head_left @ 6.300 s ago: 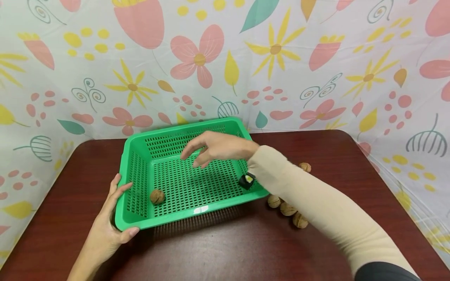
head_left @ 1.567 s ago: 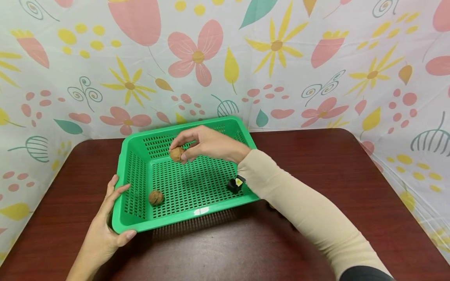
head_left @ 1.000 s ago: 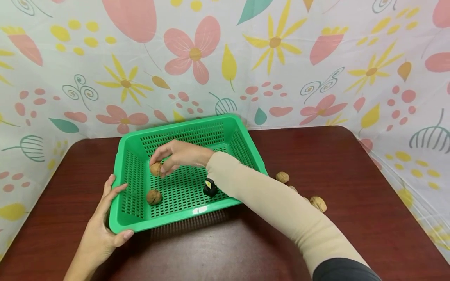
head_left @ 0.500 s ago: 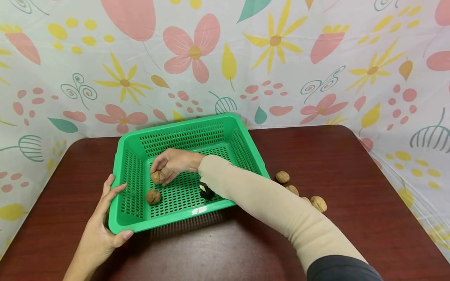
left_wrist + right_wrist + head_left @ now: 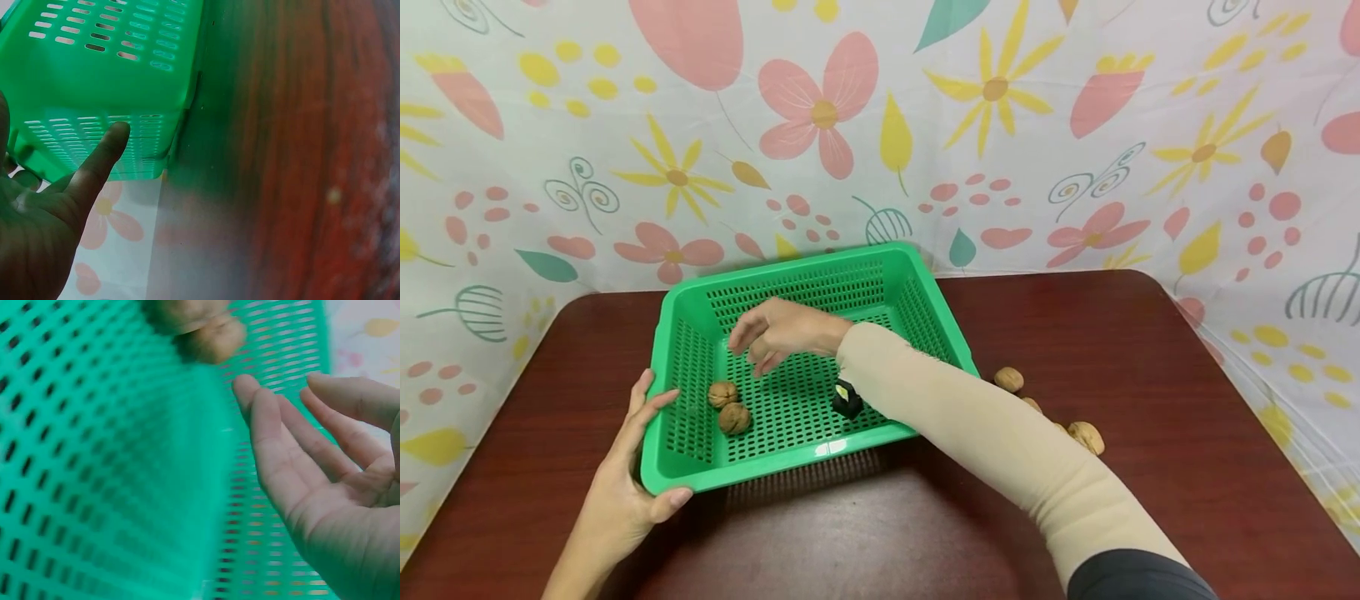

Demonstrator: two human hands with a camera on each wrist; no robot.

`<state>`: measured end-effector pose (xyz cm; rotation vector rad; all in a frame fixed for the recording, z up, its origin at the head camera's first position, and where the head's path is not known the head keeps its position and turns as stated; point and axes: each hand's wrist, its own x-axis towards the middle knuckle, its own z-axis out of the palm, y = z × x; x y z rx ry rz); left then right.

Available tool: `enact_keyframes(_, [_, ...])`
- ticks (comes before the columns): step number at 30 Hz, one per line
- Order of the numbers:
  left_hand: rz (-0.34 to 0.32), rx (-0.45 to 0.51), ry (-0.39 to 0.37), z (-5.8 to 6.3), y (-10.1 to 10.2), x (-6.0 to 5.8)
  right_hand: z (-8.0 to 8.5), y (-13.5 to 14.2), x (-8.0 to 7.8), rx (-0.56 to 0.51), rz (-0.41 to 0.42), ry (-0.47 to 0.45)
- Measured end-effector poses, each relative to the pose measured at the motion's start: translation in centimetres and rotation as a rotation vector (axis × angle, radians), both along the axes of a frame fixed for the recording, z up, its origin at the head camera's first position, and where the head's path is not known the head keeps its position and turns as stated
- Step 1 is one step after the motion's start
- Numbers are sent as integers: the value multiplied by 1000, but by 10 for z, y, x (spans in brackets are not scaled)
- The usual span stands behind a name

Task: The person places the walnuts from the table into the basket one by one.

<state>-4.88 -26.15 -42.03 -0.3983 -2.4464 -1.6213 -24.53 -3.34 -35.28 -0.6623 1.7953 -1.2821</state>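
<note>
A green plastic basket [image 5: 820, 450] with slotted walls stands on the table, and my left hand [image 5: 625, 483] holds its near left corner, the thumb at the front rim and fingertips over the left rim. In the left wrist view one finger [image 5: 103, 159] of that hand lies against the basket's outside. My right hand [image 5: 786, 327] hovers inside the basket with loosely bent fingers and nothing between them. Below and left of it, one walnut [image 5: 722, 394] sits close against another walnut [image 5: 734, 418] on the basket floor. Both walnuts [image 5: 215, 339] also appear in the right wrist view.
Several loose walnuts [image 5: 1086, 437] lie on the dark red table [image 5: 1150, 358] right of the basket, partly hidden by my right sleeve [image 5: 970, 408]. A small black device [image 5: 847, 400] is at the right wrist. A patterned cloth [image 5: 850, 125] hangs behind the table.
My right hand brought a walnut down into the basket, let go of it beside the first one, and rose slightly. My left hand has kept its hold on the basket.
</note>
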Motion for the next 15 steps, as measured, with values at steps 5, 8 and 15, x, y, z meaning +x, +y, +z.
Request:
enact_keyframes(5, [2, -2, -1, -1, 1, 1, 25, 22, 5, -69, -17, 73])
enact_keyframes(8, [5, -3, -8, 0, 1, 1, 34, 43, 10, -107, -42, 108])
enact_keyframes(15, [1, 3, -4, -1, 0, 0, 59, 90, 21, -184, -123, 171])
